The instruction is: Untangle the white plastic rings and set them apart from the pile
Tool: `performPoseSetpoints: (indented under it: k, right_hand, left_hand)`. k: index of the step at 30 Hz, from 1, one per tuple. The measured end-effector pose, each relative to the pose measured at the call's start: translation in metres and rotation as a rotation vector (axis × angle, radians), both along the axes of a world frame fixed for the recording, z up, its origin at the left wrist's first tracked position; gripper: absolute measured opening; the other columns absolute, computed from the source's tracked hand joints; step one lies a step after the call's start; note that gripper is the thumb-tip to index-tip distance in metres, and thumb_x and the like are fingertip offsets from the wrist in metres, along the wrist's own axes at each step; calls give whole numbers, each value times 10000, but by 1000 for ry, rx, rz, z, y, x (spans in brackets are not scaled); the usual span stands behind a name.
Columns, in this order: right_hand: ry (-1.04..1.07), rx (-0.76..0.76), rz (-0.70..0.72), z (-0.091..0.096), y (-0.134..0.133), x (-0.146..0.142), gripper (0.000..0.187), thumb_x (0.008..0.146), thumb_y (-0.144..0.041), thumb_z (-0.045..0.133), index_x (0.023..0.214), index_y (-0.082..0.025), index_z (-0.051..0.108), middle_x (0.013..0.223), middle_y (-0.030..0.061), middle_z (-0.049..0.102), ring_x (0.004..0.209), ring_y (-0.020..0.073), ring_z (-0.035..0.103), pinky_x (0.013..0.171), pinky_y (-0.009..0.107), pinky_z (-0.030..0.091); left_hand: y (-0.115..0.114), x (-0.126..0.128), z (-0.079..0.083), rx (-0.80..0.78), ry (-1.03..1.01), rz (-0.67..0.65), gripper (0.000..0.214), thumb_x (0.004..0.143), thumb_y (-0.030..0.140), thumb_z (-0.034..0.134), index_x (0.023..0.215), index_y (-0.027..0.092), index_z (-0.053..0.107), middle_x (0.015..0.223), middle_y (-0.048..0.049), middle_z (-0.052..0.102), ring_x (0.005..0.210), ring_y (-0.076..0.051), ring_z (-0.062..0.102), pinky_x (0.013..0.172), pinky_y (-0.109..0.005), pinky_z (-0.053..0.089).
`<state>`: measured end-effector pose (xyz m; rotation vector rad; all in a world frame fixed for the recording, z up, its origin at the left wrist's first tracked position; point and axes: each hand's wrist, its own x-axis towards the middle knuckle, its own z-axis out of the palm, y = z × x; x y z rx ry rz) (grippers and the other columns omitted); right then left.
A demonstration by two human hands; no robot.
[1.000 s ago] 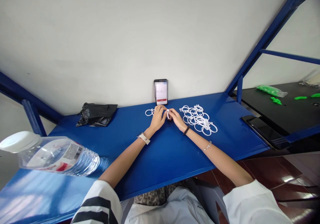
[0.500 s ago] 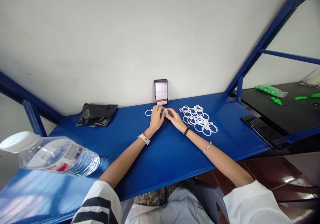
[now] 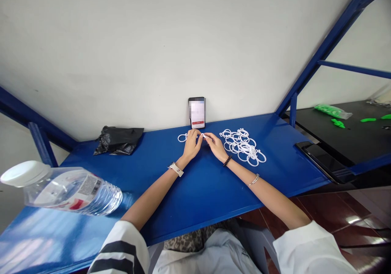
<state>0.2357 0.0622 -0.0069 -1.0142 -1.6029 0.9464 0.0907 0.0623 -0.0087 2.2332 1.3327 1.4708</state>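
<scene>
1. Head view: the left hand (image 3: pixel 192 143) and the right hand (image 3: pixel 216 145) met over the blue worktop (image 3: pixel 195 192), just in front of a phone (image 3: pixel 197 115) propped against the wall (image 3: pixel 195 42).
2. Both hands pinched one small white piece (image 3: pixel 204 135), which sat directly between their fingertips.
3. Fingers hid most of the piece, so its full shape and long axis could not be told; neither hand was clearly nearer, as both appeared to touch it.
4. A loose pile of white rings (image 3: pixel 249 148) lay to the right of the right hand, near it but apart, the rings overlapping with no common direction.
5. One single ring (image 3: pixel 178 138) lay on the opposite side, just beside the left hand and partly covered by it; whether they touched could not be told.
6. Farther left, well apart from the hands, were a black bag (image 3: pixel 118 140) and a clear bottle (image 3: pixel 76 188).
</scene>
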Motion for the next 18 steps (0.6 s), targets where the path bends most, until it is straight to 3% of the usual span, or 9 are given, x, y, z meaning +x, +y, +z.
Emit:
performPoseSetpoints:
  k: [10, 18]
  right_hand:
    - [55, -77, -13, 0, 2, 4, 348, 846, -537, 497, 733, -216, 572, 645, -28, 499, 604, 139, 453, 597, 274, 368]
    - [70, -60, -77, 6, 2, 4, 333, 792, -483, 565, 616, -201, 555, 649, -5, 561, 681, 167, 521, 705, 297, 403]
  left_hand:
    - [-2, 1, 0, 52, 75, -82, 202, 969, 316, 373, 843, 204, 485, 876, -65, 566, 872, -202, 495, 822, -366, 427]
    - [-8, 3, 5, 26, 152, -162, 250, 970, 331, 355, 831, 195, 512, 844, -62, 575, 854, -200, 507, 799, -358, 442]
